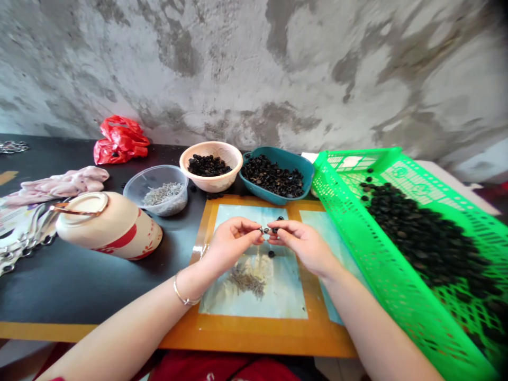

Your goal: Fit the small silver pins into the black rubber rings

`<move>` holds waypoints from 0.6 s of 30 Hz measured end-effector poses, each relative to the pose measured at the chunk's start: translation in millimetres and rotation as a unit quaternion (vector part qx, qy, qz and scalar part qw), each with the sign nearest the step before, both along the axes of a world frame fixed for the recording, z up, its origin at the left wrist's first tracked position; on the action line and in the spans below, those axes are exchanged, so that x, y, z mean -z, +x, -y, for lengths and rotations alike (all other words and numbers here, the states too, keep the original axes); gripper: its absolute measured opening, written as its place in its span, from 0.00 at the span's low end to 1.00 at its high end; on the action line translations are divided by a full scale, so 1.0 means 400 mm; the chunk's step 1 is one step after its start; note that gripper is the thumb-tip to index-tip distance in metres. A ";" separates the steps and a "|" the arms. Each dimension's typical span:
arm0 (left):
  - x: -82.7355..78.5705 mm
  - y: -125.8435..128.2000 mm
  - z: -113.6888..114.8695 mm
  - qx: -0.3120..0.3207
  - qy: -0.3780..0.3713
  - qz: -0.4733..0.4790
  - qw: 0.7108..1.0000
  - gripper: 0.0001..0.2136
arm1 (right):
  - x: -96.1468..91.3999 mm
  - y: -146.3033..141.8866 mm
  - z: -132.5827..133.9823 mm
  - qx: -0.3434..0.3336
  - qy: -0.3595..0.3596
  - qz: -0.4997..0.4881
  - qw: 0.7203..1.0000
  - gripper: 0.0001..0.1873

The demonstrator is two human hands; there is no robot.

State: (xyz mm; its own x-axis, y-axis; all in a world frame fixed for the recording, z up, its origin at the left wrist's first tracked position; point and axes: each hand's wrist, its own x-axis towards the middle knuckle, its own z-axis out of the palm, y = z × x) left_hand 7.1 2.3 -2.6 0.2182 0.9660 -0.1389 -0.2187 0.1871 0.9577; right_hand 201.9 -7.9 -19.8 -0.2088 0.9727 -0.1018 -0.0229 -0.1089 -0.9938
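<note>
- Head view, from where I stood: person seated at a black surface (pixel 79 286), both forearms forward, hands together over a clear sheet (pixel 257 301) on an orange board (pixel 254 338).
- L hand (pixel 230 246): closed to a fingertip pinch, thumb & index on a small dark piece (pixel 265 230). Exact type too small to tell; looked like a bit of shell or seed.
- R hand (pixel 304 246): also in a pinch, fingertips meeting L hand's at the same piece, w/ a dark speck by its fingertips; can't tell if that was a 2nd piece.
- Technique: tip-to-tip pinch, low over the sheet, looked right for smth this small; steady pressure from both sides, wrists resting low, gave good control.
- Piece's position: held between both hands, centre of sheet. 2 loose dark pieces (pixel 271 254) lay on the sheet nearby, one above & one below the hands.
- Below hands: pale fibres (pixel 246 280) on the sheet.
- R of hands: tilted green plastic basket (pixel 381 264) w/ a heap of dark pieces (pixel 420 233).
- Ahead: teal basket (pixel 278 154) & peach bowl (pixel 226 154), both w/ dark pieces; clear tub (pixel 159 177) w/ pale fibres.
- L: cream-and-red jar (pixel 109 227) on its side, near the tub.
</note>
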 end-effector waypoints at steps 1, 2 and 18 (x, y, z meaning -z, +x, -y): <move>0.000 0.000 0.000 0.000 0.000 0.000 1.000 0.13 | 0.001 0.000 -0.001 0.000 0.008 0.006 1.000 0.16; -0.001 0.000 0.000 0.001 -0.001 0.000 1.000 0.13 | 0.000 0.000 -0.001 0.000 0.021 0.017 1.000 0.15; -0.007 -0.004 0.009 0.053 0.025 -0.017 0.998 0.11 | -0.025 -0.030 0.039 0.050 0.156 0.127 0.978 0.11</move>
State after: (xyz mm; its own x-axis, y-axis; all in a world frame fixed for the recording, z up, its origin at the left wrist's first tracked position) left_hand 5.4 -1.1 0.1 0.3164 0.9433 -0.1008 -0.1680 0.1603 0.9727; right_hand 189.9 -23.3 -10.0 -0.1182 0.9789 0.1666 0.2339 0.1905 -0.9534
